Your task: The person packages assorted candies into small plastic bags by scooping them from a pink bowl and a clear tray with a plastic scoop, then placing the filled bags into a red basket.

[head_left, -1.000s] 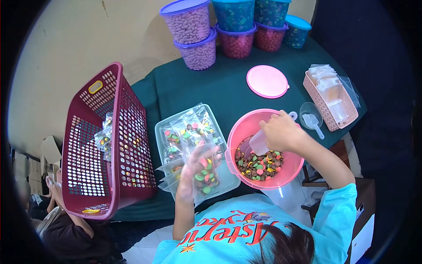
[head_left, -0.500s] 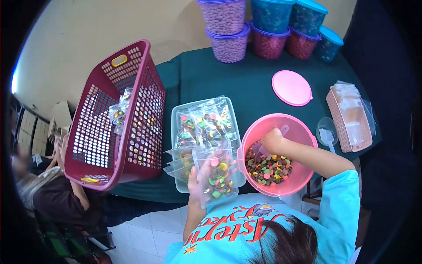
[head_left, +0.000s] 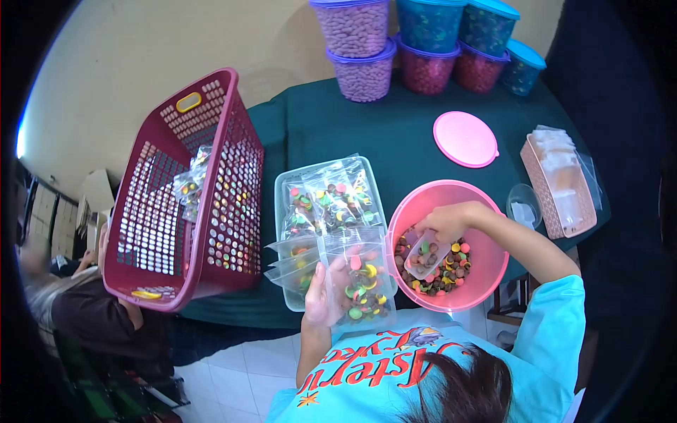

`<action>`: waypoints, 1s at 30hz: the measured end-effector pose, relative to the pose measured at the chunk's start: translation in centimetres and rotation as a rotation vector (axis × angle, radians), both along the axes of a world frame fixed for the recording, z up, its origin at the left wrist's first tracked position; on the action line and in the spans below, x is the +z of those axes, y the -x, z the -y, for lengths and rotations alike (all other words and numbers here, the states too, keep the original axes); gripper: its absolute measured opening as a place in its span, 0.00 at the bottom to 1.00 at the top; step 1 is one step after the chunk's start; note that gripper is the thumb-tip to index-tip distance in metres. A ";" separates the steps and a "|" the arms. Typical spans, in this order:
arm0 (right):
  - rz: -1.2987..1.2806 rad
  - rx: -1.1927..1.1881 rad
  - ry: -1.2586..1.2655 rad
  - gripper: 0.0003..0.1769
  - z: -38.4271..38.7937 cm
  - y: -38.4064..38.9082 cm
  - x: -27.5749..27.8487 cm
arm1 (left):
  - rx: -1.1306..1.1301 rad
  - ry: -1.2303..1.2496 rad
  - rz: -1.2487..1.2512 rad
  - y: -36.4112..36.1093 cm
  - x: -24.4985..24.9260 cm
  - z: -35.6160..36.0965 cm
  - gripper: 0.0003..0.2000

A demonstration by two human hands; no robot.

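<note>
My left hand grips a clear plastic pouch, partly filled with round pink, green, yellow and brown candies. The pouch leans over the near right of a pale tray of similar filled pouches. Inside a pink bucket, my right hand is closed around a translucent scoop with several candies in it. Loose candies in the same colours cover the bucket's bottom. My right fingers partly hide the scoop's handle.
A maroon basket with small packets stands left. Lidded tubs stack at the back. A pink lid lies behind the bucket; a small clear bowl and a pink box of bags sit right. A person is at far left.
My right hand has lifted and turned inside the bucket, and the scoop now shows with candies in it. My left hand has shifted slightly right with the pouch, which is tilted more.
</note>
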State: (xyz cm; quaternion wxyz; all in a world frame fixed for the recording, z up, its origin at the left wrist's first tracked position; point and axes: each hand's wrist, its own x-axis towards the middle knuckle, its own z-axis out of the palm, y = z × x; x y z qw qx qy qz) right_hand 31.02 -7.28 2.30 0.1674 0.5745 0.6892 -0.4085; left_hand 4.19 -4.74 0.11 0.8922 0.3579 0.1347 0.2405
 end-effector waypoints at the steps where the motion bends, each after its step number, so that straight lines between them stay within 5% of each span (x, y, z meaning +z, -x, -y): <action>1: -0.033 -0.011 -0.027 0.23 0.2 -0.4 0.8 | -0.025 -0.002 0.000 0.0 0.1 -0.1 0.36; 5: -0.168 -0.122 -0.207 0.18 2.6 -0.8 6.0 | -0.216 -0.009 0.030 -0.1 0.6 -0.3 0.34; 9: 0.161 -0.385 -0.617 0.12 4.6 -0.8 11.1 | -0.398 -0.031 -0.052 -1.5 1.7 -0.1 0.34; 15: 0.187 -0.255 -0.778 0.12 6.1 2.0 13.6 | -0.620 -0.082 -0.196 -3.2 2.3 0.3 0.31; 21: 0.406 -0.074 -0.941 0.14 7.0 4.9 14.0 | -0.584 -0.099 -0.184 -3.7 1.6 1.2 0.34; 27: 0.243 0.001 -0.800 0.16 5.6 2.1 14.1 | -0.453 -0.068 -0.199 -3.9 1.8 2.1 0.37; 30: 0.059 -0.203 -0.702 0.19 4.6 0.0 13.6 | -0.360 -0.072 -0.185 -3.3 1.8 2.2 0.37</action>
